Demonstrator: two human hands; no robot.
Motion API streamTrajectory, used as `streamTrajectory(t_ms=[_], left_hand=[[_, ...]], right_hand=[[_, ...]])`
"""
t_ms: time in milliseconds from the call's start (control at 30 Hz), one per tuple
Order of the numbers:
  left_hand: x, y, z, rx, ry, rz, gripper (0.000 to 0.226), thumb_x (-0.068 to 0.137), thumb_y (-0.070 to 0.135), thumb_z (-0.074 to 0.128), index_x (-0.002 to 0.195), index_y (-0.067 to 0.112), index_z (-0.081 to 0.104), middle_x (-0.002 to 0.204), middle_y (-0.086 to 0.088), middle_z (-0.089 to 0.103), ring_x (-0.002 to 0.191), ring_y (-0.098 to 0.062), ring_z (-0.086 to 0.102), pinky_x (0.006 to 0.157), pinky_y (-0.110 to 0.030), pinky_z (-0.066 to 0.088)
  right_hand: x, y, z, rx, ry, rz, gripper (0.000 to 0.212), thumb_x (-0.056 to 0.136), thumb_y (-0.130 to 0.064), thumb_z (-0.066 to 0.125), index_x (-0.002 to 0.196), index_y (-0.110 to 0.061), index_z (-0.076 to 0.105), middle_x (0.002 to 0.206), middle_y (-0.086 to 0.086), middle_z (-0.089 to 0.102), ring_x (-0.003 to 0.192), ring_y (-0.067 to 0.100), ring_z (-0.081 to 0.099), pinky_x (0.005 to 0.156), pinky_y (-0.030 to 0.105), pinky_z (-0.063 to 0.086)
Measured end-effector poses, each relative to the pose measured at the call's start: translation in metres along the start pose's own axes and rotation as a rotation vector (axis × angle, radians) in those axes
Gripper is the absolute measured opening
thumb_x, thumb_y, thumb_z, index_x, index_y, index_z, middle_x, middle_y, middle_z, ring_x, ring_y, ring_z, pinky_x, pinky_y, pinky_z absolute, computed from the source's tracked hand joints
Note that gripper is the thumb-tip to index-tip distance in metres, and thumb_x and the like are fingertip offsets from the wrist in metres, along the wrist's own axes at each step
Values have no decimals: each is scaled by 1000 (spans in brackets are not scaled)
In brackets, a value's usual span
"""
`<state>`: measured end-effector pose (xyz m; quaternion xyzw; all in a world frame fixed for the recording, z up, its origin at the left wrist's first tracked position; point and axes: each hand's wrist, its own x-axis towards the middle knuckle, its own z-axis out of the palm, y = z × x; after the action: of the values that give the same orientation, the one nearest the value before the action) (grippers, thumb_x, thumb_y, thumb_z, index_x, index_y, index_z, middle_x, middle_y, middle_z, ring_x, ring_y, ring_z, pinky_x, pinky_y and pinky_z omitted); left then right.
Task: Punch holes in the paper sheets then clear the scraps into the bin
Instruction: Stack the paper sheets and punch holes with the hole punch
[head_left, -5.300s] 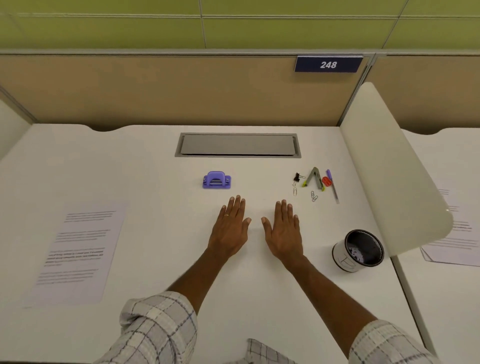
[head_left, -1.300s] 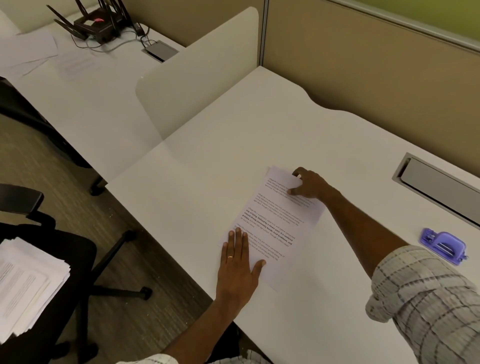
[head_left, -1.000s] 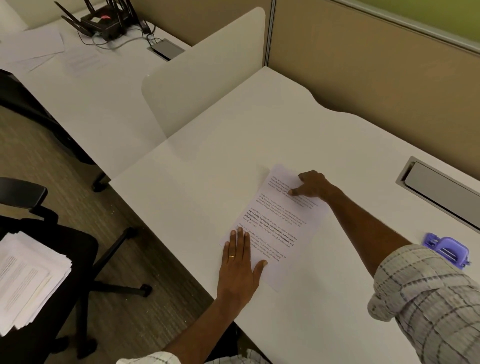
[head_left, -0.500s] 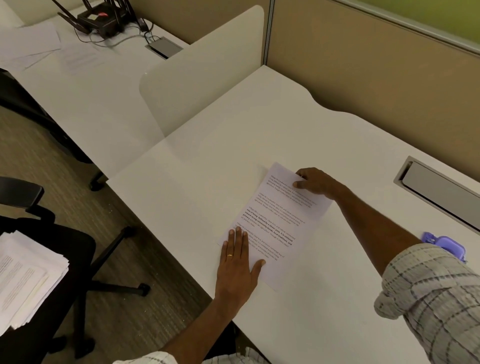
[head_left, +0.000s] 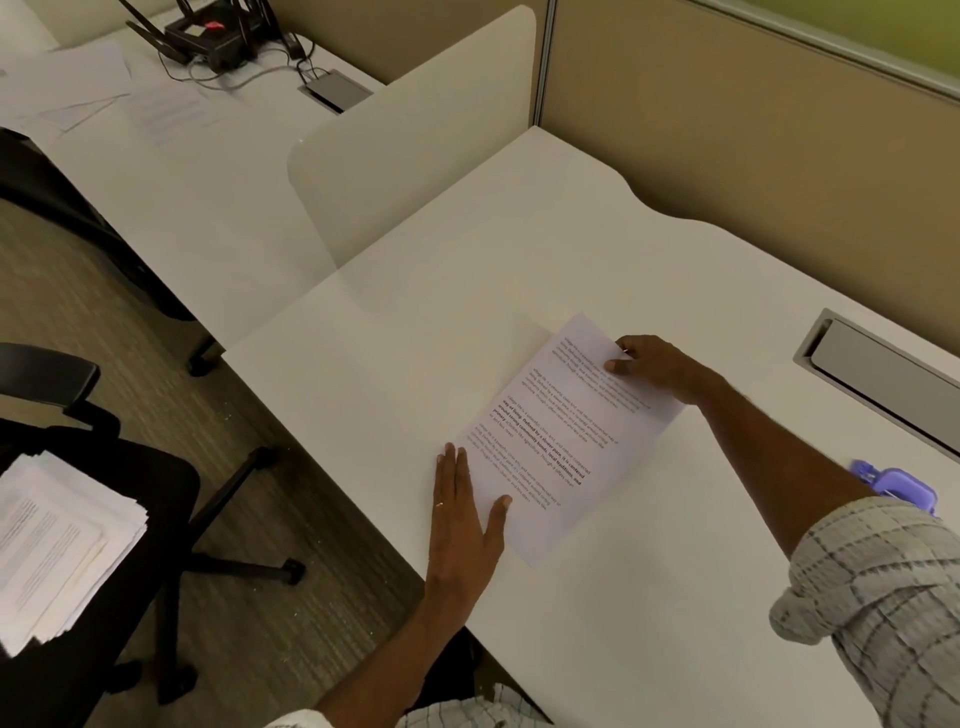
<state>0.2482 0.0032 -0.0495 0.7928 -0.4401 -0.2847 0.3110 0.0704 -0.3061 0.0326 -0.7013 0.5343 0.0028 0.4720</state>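
While L hand presses flat on paper, R hand pinches far edge.

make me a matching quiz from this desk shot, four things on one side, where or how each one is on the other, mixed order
Things:
1. left hand
2. right hand
3. hole punch
4. paper stack

Places or states:
A. on the black chair
B. flat on the near end of the sheet
C. partly hidden behind the right forearm
D. pinching the far end of the sheet

Pairs: 1-B, 2-D, 3-C, 4-A
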Motion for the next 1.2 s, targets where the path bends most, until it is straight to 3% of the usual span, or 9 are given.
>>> streamTrajectory(t_ms=[100,200,367,500,567,700,900,1100,1200], left_hand=[[-6,8,-5,-206,59,-128,84,100,49,52,164,25,4,171,9,10,156,-6,11,129,-37,18],[-4,19,-11,-379,101,-242,75,100,37,60,162,22,21,164,-2,33,146,-17,40,117,-35,40],[4,37,-17,-530,130,-372,68,102,33,58,159,18,26,158,-9,41,141,-25,49,110,-39,50],[9,43,-20,-592,107,-428,62,103,36,55,157,16,30,146,-5,53,117,-13,60,76,-10,54],[11,46,-20,-635,73,-428,54,104,35,55,152,17,38,136,-1,60,102,-6,64,67,-10,55],[11,52,-17,-628,-2,-376,34,106,24,54,139,16,51,131,-5,65,114,-20,66,91,-30,58],[12,56,-11,-589,-81,-353,29,108,15,45,136,12,55,129,-8,65,118,-24,64,101,-40,56],[20,61,-7,-633,-187,-329,17,107,16,49,115,25,60,120,-2,70,102,-12,67,75,-21,55],[31,65,-7,-655,-312,-377,17,104,14,55,113,21,68,116,-6,74,108,-26,70,89,-43,61]], right_hand=[[-5,8,-2,56,2,35,26,96,-28,67,111,-8,68,114,14,72,105,37,68,95,49,52],[-10,17,-3,123,1,64,18,94,-32,69,101,-15,70,113,12,74,102,32,70,97,48,54],[-19,24,-7,234,-18,111,25,94,-30,69,110,-9,70,112,12,75,106,37,71,101,56,52],[-31,27,-13,302,-24,127,31,94,-26,70,116,-3,68,115,16,74,109,40,69,102,57,51],[-37,30,-16,336,-12,143,33,94,-25,69,118,-1,66,115,17,73,111,42,68,103,58,50],[-52,37,-18,353,18,164,36,93,-27,71,117,-1,66,114,16,74,110,41,68,102,57,51],[-82,58,-20,396,54,148,34,90,-29,73,114,-6,69,113,15,74,107,42,69,98,56,53],[-116,83,-20,481,89,165,35,97,-24,65,127,-7,62,121,14,70,103,29,68,85,42,55],[-137,100,-22,508,129,219,31,97,-16,64,126,-4,62,119,15,70,103,29,68,84,41,55]])
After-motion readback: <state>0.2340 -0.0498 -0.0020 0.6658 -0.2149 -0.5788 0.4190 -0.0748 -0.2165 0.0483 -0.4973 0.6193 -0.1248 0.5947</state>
